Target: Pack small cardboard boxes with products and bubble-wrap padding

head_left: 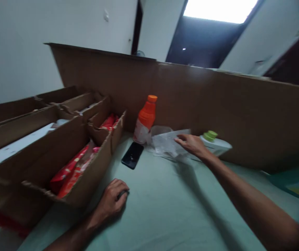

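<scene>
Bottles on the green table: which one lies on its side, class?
The white bottle with the green cap, lying beside the right hand. The orange bottle stands upright with its orange cap on top.

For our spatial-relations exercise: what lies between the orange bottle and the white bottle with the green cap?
In the head view, crumpled clear plastic wrap lies between the orange bottle and the white bottle; the right hand rests on it.

Dim, motion-blurred view; a glaring skylight (pixel 219 10) overhead casts soft arm shadows, edges smeared and bent.

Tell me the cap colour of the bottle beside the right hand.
Green cap on the white bottle, clearest in the head view.
</scene>
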`<move>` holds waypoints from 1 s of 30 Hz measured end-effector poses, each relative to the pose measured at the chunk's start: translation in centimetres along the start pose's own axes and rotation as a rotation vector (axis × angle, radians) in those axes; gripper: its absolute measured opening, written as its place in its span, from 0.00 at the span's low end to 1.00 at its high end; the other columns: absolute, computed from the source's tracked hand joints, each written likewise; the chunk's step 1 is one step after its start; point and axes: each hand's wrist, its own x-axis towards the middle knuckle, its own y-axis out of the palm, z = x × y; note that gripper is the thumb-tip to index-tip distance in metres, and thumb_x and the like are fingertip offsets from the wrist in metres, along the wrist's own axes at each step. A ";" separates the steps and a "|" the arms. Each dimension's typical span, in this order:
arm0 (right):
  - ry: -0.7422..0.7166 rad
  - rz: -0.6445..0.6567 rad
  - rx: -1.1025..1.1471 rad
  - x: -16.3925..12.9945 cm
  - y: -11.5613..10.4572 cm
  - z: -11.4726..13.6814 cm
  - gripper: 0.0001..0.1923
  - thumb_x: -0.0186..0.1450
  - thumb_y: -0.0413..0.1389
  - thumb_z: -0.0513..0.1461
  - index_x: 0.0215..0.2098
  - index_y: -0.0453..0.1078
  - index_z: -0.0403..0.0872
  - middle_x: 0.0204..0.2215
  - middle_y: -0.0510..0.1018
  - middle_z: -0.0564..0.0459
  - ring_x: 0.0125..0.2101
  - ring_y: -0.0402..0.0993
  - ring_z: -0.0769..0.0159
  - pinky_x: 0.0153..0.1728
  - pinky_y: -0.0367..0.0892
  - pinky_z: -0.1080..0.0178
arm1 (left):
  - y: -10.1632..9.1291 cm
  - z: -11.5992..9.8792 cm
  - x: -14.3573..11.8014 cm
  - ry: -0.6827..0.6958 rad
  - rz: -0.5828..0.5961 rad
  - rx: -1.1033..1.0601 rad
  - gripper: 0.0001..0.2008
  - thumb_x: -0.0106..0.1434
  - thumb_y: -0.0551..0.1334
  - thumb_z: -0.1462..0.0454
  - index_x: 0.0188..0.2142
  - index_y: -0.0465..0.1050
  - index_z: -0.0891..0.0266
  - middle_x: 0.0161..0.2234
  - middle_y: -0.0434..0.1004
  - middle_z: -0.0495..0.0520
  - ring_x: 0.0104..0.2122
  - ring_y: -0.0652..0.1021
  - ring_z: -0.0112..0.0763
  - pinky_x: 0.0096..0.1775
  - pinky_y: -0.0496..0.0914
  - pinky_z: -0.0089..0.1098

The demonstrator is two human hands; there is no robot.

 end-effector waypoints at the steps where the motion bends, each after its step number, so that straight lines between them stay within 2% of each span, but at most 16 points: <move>1: -0.025 -0.026 0.029 0.1 -0.6 0.7 0.20 0.68 0.49 0.48 0.43 0.79 0.50 0.44 0.83 0.39 0.44 0.80 0.46 0.44 0.71 0.49 | 0.2 -0.1 0.0 -0.006 -0.002 0.007 0.09 0.61 0.57 0.71 0.36 0.76 0.64 0.33 0.79 0.56 0.37 0.76 0.37 0.41 0.69 0.36; 3: -0.097 -0.088 0.095 0.7 -2.2 3.4 0.18 0.67 0.49 0.50 0.41 0.79 0.55 0.42 0.84 0.40 0.41 0.80 0.45 0.42 0.72 0.48 | 0.8 0.0 0.3 -0.012 -0.020 0.037 0.09 0.58 0.58 0.72 0.36 0.77 0.64 0.34 0.80 0.56 0.37 0.77 0.36 0.42 0.69 0.36; 5: -0.245 -0.169 0.184 1.8 -4.5 8.1 0.15 0.66 0.51 0.51 0.39 0.78 0.59 0.39 0.84 0.45 0.37 0.81 0.48 0.39 0.73 0.49 | 1.3 0.6 0.7 -0.015 -0.035 0.077 0.10 0.55 0.61 0.72 0.35 0.77 0.63 0.33 0.80 0.55 0.37 0.77 0.35 0.43 0.69 0.35; 7: -0.504 -0.246 0.280 2.7 -7.0 14.8 0.12 0.65 0.53 0.49 0.39 0.78 0.59 0.39 0.84 0.49 0.37 0.81 0.50 0.40 0.73 0.51 | 1.7 1.3 1.1 -0.016 -0.048 0.106 0.10 0.52 0.63 0.72 0.34 0.77 0.62 0.33 0.80 0.54 0.36 0.77 0.35 0.44 0.69 0.35; 9: -0.760 -0.250 0.295 3.5 -9.2 22.8 0.12 0.65 0.53 0.45 0.41 0.78 0.56 0.40 0.84 0.51 0.38 0.80 0.54 0.41 0.73 0.54 | 2.2 2.0 1.2 -0.014 -0.037 0.125 0.09 0.53 0.63 0.70 0.35 0.77 0.62 0.33 0.80 0.54 0.37 0.77 0.36 0.44 0.69 0.36; 11: -0.902 -0.132 0.165 4.3 -10.4 30.7 0.13 0.67 0.53 0.40 0.45 0.78 0.55 0.41 0.84 0.52 0.40 0.80 0.57 0.42 0.72 0.58 | 2.7 2.4 1.1 -0.018 -0.017 0.124 0.09 0.54 0.64 0.68 0.36 0.77 0.62 0.34 0.80 0.55 0.38 0.77 0.36 0.46 0.69 0.37; 13: -0.905 0.009 -0.046 5.3 -10.2 37.2 0.13 0.67 0.56 0.41 0.48 0.77 0.50 0.42 0.84 0.47 0.41 0.80 0.55 0.41 0.71 0.58 | 3.2 2.6 1.0 -0.033 -0.021 0.104 0.08 0.55 0.65 0.68 0.36 0.76 0.63 0.35 0.79 0.55 0.39 0.76 0.37 0.46 0.68 0.38; 14: -0.888 0.068 -0.137 5.8 -9.7 39.7 0.14 0.66 0.58 0.41 0.47 0.78 0.47 0.42 0.83 0.44 0.42 0.80 0.53 0.40 0.71 0.58 | 3.4 2.6 1.0 -0.039 -0.027 0.091 0.08 0.55 0.65 0.68 0.36 0.76 0.63 0.35 0.79 0.55 0.39 0.76 0.37 0.47 0.68 0.38; 16: -0.857 0.126 -0.235 6.6 -8.3 43.1 0.15 0.64 0.60 0.40 0.47 0.78 0.41 0.43 0.83 0.38 0.45 0.79 0.49 0.41 0.71 0.58 | 3.7 2.7 1.0 -0.048 -0.033 0.072 0.08 0.56 0.65 0.68 0.37 0.76 0.63 0.36 0.79 0.55 0.41 0.76 0.37 0.49 0.68 0.39; 18: -0.846 0.124 -0.244 7.3 -7.0 44.5 0.16 0.63 0.61 0.38 0.48 0.78 0.39 0.43 0.83 0.35 0.46 0.79 0.48 0.42 0.71 0.58 | 3.8 2.8 1.1 -0.050 -0.019 0.067 0.07 0.56 0.64 0.68 0.37 0.75 0.62 0.36 0.78 0.55 0.40 0.76 0.36 0.49 0.68 0.39; 20: -0.830 0.113 -0.240 7.7 -6.4 44.3 0.16 0.64 0.60 0.37 0.49 0.77 0.39 0.43 0.83 0.35 0.47 0.78 0.50 0.43 0.71 0.59 | 3.8 2.8 1.1 -0.059 -0.005 0.072 0.06 0.57 0.63 0.69 0.36 0.75 0.62 0.36 0.78 0.55 0.40 0.75 0.37 0.49 0.68 0.39; 23: -0.811 0.082 -0.226 8.1 -7.0 42.7 0.16 0.66 0.55 0.36 0.49 0.77 0.39 0.44 0.82 0.35 0.46 0.79 0.50 0.41 0.71 0.60 | 3.7 2.8 1.0 -0.063 0.012 0.086 0.07 0.57 0.63 0.68 0.37 0.75 0.62 0.37 0.78 0.55 0.41 0.75 0.38 0.48 0.68 0.40; 26: -0.864 0.083 -0.215 8.1 -8.3 41.5 0.16 0.68 0.51 0.35 0.48 0.77 0.41 0.46 0.82 0.37 0.46 0.79 0.51 0.40 0.71 0.59 | 3.5 2.5 1.1 -0.070 0.032 0.094 0.09 0.56 0.64 0.68 0.38 0.75 0.62 0.37 0.78 0.55 0.41 0.75 0.38 0.48 0.68 0.40; 30: -0.991 0.202 -0.244 8.0 -8.2 42.1 0.14 0.63 0.57 0.33 0.45 0.78 0.45 0.45 0.83 0.43 0.46 0.79 0.55 0.40 0.70 0.63 | 2.8 1.6 1.3 -0.103 0.010 0.095 0.07 0.54 0.64 0.71 0.34 0.75 0.63 0.36 0.78 0.55 0.40 0.75 0.37 0.46 0.67 0.38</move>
